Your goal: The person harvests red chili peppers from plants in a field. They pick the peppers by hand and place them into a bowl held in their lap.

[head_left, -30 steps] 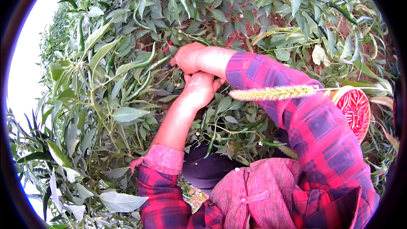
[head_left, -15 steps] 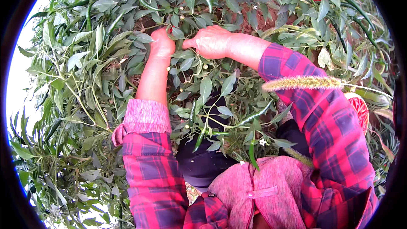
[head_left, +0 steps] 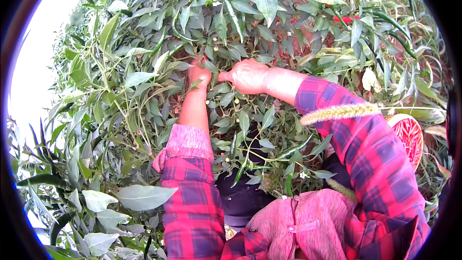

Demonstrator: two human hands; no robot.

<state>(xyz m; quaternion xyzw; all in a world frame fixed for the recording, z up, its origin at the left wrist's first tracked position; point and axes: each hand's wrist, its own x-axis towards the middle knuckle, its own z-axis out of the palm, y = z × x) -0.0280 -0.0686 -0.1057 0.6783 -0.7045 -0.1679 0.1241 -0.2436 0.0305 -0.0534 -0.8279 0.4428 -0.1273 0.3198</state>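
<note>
Two hands buried in a leafy pepper plant (head_left: 250,14). Left hand (head_left: 198,73) half hidden, finger state unclear. Right hand (head_left: 248,75) closed around a stem.

Your hands are deep in a chilli plant (head_left: 226,43) — a dense, bushy tangle of long, pointed green leaves on thin stems that fills the view in front of you. Slim green chillies (head_left: 239,172) hang down among the leaves near your arms, a few red chillies (head_left: 344,19) show at the upper right, and small pale buds dot the stems.
</note>
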